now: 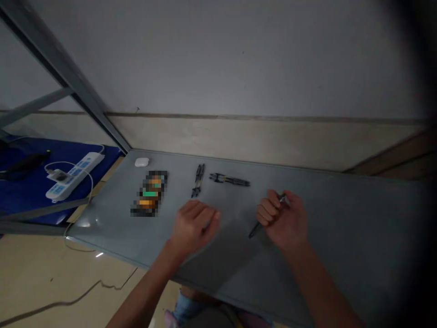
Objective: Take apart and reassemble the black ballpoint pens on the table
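A pen (256, 230) is clamped in the right hand (282, 221) over the table (344, 218); the left hand (193, 228) is curled shut, any contents undeterminable. Two pens (229, 180) remain lying near the rear edge.

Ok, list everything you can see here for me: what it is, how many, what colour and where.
tabletop: one, grey, across the middle of the view
small case: one, white, far left of the tabletop
pixelated object: one, orange and green patches, on the tabletop's left
pen-like tools: two, black, side by side on the tabletop's far half
power strip: one, white, on the blue surface
blue surface: one, blue, left of the tabletop
black object: one, black, on the blue surface
wall: one, pale grey, behind the tabletop
left hand: one, curled, above the tabletop
right hand: one, gripping a dark pen-like tool
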Demonstrator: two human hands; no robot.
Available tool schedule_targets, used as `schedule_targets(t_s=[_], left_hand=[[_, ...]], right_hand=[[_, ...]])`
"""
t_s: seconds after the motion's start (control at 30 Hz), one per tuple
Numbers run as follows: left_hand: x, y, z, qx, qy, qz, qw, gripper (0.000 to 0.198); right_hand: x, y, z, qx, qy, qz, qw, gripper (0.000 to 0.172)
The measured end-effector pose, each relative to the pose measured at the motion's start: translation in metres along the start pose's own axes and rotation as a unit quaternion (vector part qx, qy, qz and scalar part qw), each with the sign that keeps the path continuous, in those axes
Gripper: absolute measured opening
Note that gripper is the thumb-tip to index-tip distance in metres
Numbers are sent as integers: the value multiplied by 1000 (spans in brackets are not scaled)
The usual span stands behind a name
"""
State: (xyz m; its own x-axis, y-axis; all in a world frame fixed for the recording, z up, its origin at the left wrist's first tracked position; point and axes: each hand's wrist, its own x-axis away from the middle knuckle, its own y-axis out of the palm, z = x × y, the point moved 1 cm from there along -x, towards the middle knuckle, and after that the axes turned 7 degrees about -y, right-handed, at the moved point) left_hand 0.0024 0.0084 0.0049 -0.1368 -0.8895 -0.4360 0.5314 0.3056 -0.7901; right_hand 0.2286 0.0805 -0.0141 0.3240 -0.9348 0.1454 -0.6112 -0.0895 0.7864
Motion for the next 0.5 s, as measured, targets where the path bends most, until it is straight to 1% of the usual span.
schedule_targets(t_s=[0.07, 0.17, 0.23, 0.3, 0.4, 0.5], left_hand=[[-21, 16, 21, 21, 45, -59, 997, 32], [-43, 43, 41, 70, 61, -141, 986, 43], [-48, 60, 45, 81, 55, -181, 979, 50], [-44, 74, 45, 98, 49, -215, 970, 54], [-34, 85, 41, 135, 23, -221, 966, 53], [-28, 89, 35, 149, -1, -216, 965, 50]], right_hand=[[-1, -2, 0, 4, -4, 5, 1000, 39], [-3, -6, 0, 4, -7, 5, 1000, 40], [-4, -9, -1, 3, -11, 9, 1000, 40], [-4, -10, -1, 7, -19, 11, 1000, 41], [-5, -11, -2, 34, -37, 7, 999, 42], [-4, -12, -2, 53, -44, 7, 998, 42]])
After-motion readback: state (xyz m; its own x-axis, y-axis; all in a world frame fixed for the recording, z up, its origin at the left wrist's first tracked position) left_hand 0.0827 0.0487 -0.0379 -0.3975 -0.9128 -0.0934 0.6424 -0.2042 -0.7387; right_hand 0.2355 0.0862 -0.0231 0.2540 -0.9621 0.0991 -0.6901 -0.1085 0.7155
